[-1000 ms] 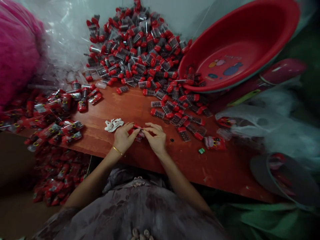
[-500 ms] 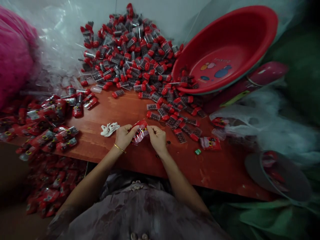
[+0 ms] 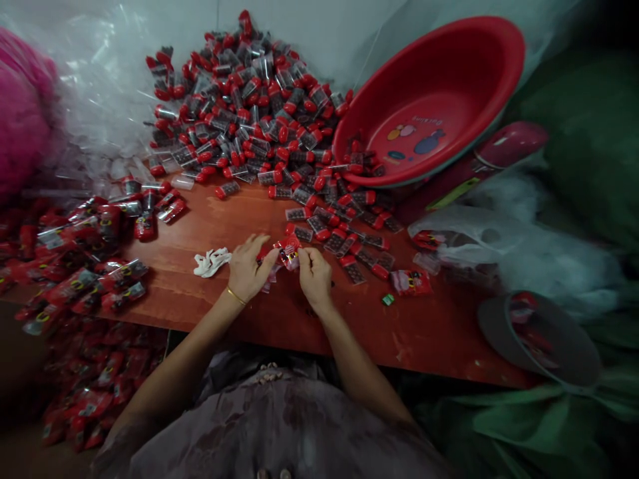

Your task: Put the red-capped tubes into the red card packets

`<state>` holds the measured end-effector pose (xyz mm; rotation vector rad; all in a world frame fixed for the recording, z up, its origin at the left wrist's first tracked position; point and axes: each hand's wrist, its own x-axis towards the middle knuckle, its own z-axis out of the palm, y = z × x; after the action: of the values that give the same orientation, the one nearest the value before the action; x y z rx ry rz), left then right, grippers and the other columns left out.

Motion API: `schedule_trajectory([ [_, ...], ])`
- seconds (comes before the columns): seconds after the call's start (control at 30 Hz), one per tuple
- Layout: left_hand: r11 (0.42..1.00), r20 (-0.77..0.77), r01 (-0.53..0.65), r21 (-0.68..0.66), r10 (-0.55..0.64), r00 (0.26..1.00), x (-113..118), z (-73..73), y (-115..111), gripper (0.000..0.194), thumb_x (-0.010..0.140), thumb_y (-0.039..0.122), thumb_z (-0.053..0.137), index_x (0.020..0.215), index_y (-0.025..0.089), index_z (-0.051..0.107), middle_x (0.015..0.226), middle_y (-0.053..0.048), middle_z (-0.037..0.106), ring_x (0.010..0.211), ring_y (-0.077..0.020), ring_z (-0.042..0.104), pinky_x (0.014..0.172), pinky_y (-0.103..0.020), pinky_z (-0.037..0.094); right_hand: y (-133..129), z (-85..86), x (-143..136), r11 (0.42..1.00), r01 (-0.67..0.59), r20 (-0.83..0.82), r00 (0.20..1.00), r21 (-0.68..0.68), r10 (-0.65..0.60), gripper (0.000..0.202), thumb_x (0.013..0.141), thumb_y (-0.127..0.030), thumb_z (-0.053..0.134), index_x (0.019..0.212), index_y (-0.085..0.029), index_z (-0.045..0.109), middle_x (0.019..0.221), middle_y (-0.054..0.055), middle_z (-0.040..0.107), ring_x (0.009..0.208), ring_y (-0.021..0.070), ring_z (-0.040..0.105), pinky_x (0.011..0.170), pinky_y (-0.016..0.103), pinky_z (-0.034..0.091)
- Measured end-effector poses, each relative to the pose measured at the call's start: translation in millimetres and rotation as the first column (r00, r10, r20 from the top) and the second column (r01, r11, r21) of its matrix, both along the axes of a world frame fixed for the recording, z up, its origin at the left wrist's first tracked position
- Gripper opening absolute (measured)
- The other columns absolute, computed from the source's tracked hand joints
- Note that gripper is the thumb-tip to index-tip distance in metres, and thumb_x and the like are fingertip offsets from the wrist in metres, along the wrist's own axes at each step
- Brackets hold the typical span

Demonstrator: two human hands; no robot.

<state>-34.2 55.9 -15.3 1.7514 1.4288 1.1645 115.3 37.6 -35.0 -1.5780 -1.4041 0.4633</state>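
Observation:
A small red printed plastic bag is stretched between my hands above the table. My right hand pinches its right edge between thumb and curled fingers. My left hand, with a gold bangle at the wrist, has its fingers extended and its thumb at the bag's left side; red film shows between thumb and fingers. Clear pinkish film hangs below the left thumb. White crumpled cloth or gloves lie left of my left hand. Red-capped clear tubes with dark contents lie beyond my right hand.
A large heap of such tubes rises at the back. The red basin leans at the back right. Filled red packets cover the left side. A grey container, a red packet and a small green item are right.
My left fingers have straightened and spread from their pinch, while the right hand keeps its grip. The bag has turned and bunched between the hands. The view has shifted slightly.

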Motion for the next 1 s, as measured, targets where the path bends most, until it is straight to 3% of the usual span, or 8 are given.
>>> schedule_trajectory([
  [0.07,0.988,0.164,0.056,-0.146,-0.032,0.986,6.4,4.2,-3.5,0.030,0.075,0.046,0.060,0.083,0.018,0.069,0.080,-0.005,0.070,0.078,-0.0200,0.063,0.073,-0.029,0.046,-3.7,4.3,-3.4,1.000,-0.027,-0.066,0.997,-0.002,0.027,0.034,0.089,-0.044,0.039,0.076,-0.019,0.059,0.063,0.000,0.062,0.057,0.0134,0.054,0.058,0.024,0.041],
  [0.13,0.970,0.258,0.067,-0.234,-0.005,0.966,12.0,4.5,-6.1,0.032,0.074,0.047,0.060,0.063,0.017,0.064,0.054,0.002,0.056,0.052,-0.0122,0.051,0.053,-0.022,0.038,-7.8,7.8,-6.9,0.998,-0.064,-0.192,0.979,0.005,0.064,0.033,0.089,-0.043,0.040,0.080,-0.019,0.061,0.070,0.001,0.065,0.063,0.0136,0.057,0.061,0.024,0.044],
  [0.2,0.968,0.282,0.054,-0.245,0.018,0.959,15.9,2.9,-8.6,0.035,0.073,0.046,0.060,0.054,0.017,0.058,0.045,0.005,0.044,0.044,-0.0088,0.040,0.046,-0.021,0.030,-12.2,9.9,-9.2,0.993,-0.116,-0.313,0.943,0.005,0.111,0.031,0.087,-0.043,0.044,0.085,-0.018,0.062,0.078,0.002,0.067,0.070,0.0142,0.059,0.066,0.024,0.046],
  [0.47,0.978,0.247,0.041,-0.204,0.011,0.969,25.4,8.1,-20.9,0.036,0.076,0.044,0.058,0.053,0.017,0.057,0.046,0.005,0.041,0.046,-0.0080,0.035,0.045,-0.021,0.027,-24.2,10.2,-10.0,0.999,-0.049,-0.282,0.958,-0.020,0.042,0.032,0.083,-0.043,0.047,0.066,-0.019,0.059,0.059,-0.001,0.061,0.056,0.0129,0.053,0.056,0.024,0.041],
  [0.6,0.974,0.297,0.056,-0.221,0.012,0.955,31.0,10.9,-21.6,0.029,0.075,0.041,0.059,0.062,0.016,0.066,0.050,0.004,0.050,0.049,-0.0085,0.040,0.049,-0.021,0.032,-23.4,10.0,-12.4,1.000,-0.004,-0.268,0.963,-0.009,0.001,0.035,0.085,-0.044,0.044,0.061,-0.020,0.054,0.055,-0.002,0.057,0.054,0.0119,0.049,0.054,0.023,0.039],
  [0.8,0.915,0.518,0.072,-0.398,0.159,0.841,34.1,8.6,-18.2,0.034,0.062,0.050,0.069,0.069,0.016,0.069,0.055,0.001,0.058,0.049,-0.0082,0.043,0.044,-0.020,0.033,-24.3,9.9,-8.4,0.997,-0.077,-0.314,0.947,-0.021,0.067,0.033,0.086,-0.043,0.045,0.065,-0.019,0.054,0.058,-0.002,0.056,0.055,0.0114,0.049,0.055,0.023,0.039],
  [0.9,0.878,0.583,0.188,-0.440,0.120,0.804,35.9,12.2,-20.3,0.037,0.057,0.050,0.074,0.071,0.015,0.070,0.059,0.000,0.060,0.049,-0.0074,0.044,0.044,-0.020,0.032,-25.6,9.3,-8.4,0.998,-0.059,-0.232,0.971,-0.010,0.055,0.033,0.087,-0.043,0.044,0.067,-0.019,0.055,0.057,-0.002,0.056,0.053,0.0114,0.049,0.054,0.023,0.038],
  [1.0,0.875,0.594,0.202,-0.441,0.115,0.796,37.5,13.8,-22.2,0.037,0.053,0.049,0.076,0.063,0.015,0.068,0.055,0.003,0.056,0.047,-0.0056,0.040,0.043,-0.019,0.030,-27.3,11.0,-5.5,0.999,-0.019,-0.063,0.998,-0.026,0.017,0.039,0.090,-0.045,0.038,0.066,-0.019,0.054,0.056,-0.002,0.055,0.053,0.0121,0.050,0.053,0.023,0.037],
])
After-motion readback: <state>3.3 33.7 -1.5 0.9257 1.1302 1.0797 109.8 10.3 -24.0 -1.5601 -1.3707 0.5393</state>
